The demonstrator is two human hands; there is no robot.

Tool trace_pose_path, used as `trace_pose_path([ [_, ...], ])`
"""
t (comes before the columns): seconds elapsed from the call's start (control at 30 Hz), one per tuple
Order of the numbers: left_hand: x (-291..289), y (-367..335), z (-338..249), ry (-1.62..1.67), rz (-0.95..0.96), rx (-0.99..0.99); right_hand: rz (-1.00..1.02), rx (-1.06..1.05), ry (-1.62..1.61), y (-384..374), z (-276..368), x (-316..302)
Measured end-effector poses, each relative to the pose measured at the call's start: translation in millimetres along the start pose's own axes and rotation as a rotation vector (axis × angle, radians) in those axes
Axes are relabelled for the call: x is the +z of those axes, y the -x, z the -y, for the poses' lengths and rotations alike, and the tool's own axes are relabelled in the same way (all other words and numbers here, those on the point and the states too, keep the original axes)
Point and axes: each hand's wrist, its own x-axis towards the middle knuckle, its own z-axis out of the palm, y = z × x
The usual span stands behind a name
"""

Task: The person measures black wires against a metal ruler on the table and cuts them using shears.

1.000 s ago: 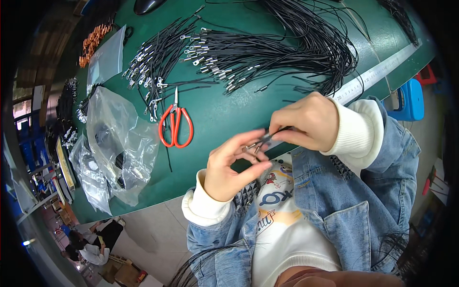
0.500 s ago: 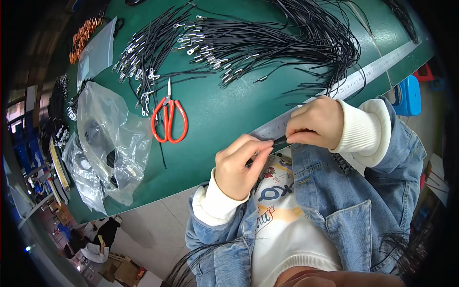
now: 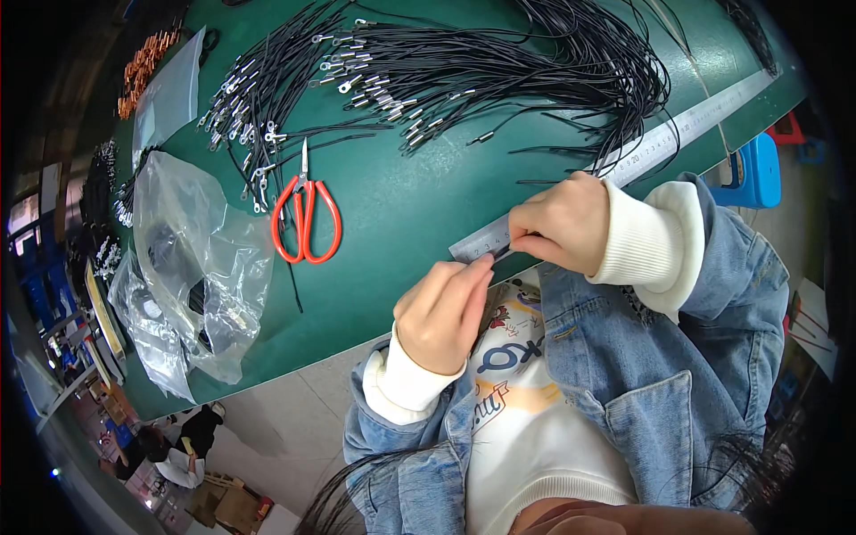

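At the near edge of the green table, my left hand (image 3: 439, 314) pinches one end of a thin black piece (image 3: 501, 253). My right hand (image 3: 563, 225) grips its other end, fingers curled close to the left fingertips. Most of the piece is hidden by the fingers, so I cannot tell whether it is wire or sleeve. Under and beside my hands runs a long steel ruler (image 3: 660, 152), slanting up to the right. Beyond it lies a large bundle of black wires (image 3: 535, 76) with silver ring terminals on many ends. Red-handled scissors (image 3: 305, 218) rest to the left.
A clear plastic bag (image 3: 227, 290) with dark coils sits at the table's left. Behind it are a flat translucent bag (image 3: 168, 98) and copper-coloured parts (image 3: 143, 69). A blue stool (image 3: 758, 169) stands off the right edge. Another person (image 3: 174, 459) is far off, lower left.
Both hands have shifted slightly left, staying close together, and the right fingers have curled in more. The ruler's near end now shows beside them. The view has shifted a little.
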Motion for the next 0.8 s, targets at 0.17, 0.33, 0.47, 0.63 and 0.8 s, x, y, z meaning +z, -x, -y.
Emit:
trace_pose_path([
  [0.17, -10, 5, -4, 0.048, 0.015, -0.214, 0.056, 0.003, -0.049, -6, 3, -1],
  [0.33, -4, 16, 0, -0.171, -0.094, -0.14, 0.029, -0.039, 0.078, -15, 7, 6],
  [0.47, 0, 20, 3, -0.208, -0.105, -0.152, 0.022, -0.032, 0.124, -16, 7, 11],
  [0.63, -2, 16, 7, -0.214, -0.107, -0.115, 0.111, 0.021, 0.143, -22, 12, 10],
  [0.8, -1, 12, 3, -0.184, -0.126, -0.099, 0.069, 0.027, 0.188, -20, 10, 13],
])
